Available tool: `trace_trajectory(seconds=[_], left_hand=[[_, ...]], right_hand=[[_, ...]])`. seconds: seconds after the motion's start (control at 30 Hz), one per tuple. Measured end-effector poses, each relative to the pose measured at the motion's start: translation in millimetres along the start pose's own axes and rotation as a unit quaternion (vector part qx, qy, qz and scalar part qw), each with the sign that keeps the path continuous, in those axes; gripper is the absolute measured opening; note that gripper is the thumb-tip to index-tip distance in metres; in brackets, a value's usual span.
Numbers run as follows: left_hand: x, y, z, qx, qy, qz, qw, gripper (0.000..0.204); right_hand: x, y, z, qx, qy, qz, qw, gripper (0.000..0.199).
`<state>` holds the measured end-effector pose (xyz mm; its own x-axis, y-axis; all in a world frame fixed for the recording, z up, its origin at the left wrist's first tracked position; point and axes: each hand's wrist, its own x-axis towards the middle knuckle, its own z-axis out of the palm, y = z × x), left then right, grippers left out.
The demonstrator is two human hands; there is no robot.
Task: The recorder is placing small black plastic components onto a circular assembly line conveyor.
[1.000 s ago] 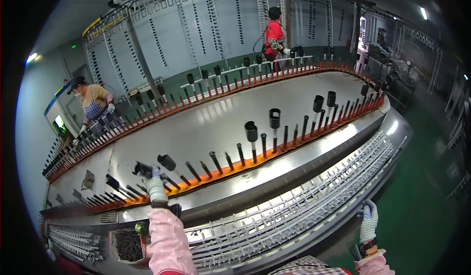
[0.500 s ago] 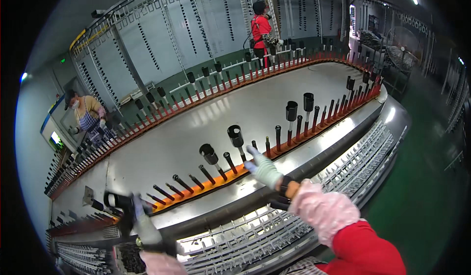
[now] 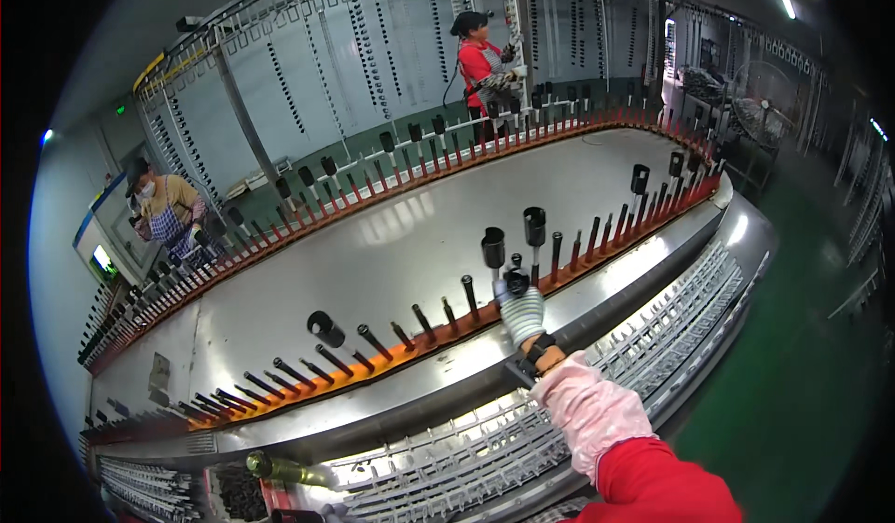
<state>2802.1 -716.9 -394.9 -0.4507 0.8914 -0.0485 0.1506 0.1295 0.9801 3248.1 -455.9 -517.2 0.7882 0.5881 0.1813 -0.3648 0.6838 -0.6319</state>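
My right hand (image 3: 522,313), in a pale striped glove, closes around a short black cylindrical cup (image 3: 516,282). It is beside the row of upright spindles on the near track. Just beyond it, two more black cups (image 3: 493,247) sit on their spindles. Another black cup (image 3: 324,328) stands tilted on a spindle farther left. At the lower edge my left hand (image 3: 341,514) is mostly cut off, its fingers hidden. A dark object (image 3: 296,516) lies beside it; whether the hand holds it I cannot tell.
Red-based spindles line a looped orange track (image 3: 410,349) around a metal table (image 3: 373,271). Below are wire racks (image 3: 485,444), a yellow-green bottle (image 3: 284,471) and a box of black parts (image 3: 238,490). Two people (image 3: 483,66) (image 3: 171,211) work across the loop.
My right hand, open before, has closed on a black cup. My left hand has moved down from the track to the lower edge. The near spindles have shifted left.
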Motion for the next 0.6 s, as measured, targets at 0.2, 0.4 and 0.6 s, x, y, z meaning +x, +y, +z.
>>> trace_trajectory(seconds=[0.2,0.4,0.6], left_hand=[[-79,29,43,-0.052,0.003,-0.101,0.993,0.04],[-84,19,60,0.019,-0.021,-0.014,1.0,0.042],[-115,-14,95,-0.033,-0.161,-0.14,0.976,0.036]], right_hand=[[16,4,29,-0.037,-0.069,0.089,0.993,0.029],[-15,-145,94,-0.272,-0.32,-0.148,0.895,0.022],[-137,-166,-67,0.001,-0.107,0.416,0.903,0.025]])
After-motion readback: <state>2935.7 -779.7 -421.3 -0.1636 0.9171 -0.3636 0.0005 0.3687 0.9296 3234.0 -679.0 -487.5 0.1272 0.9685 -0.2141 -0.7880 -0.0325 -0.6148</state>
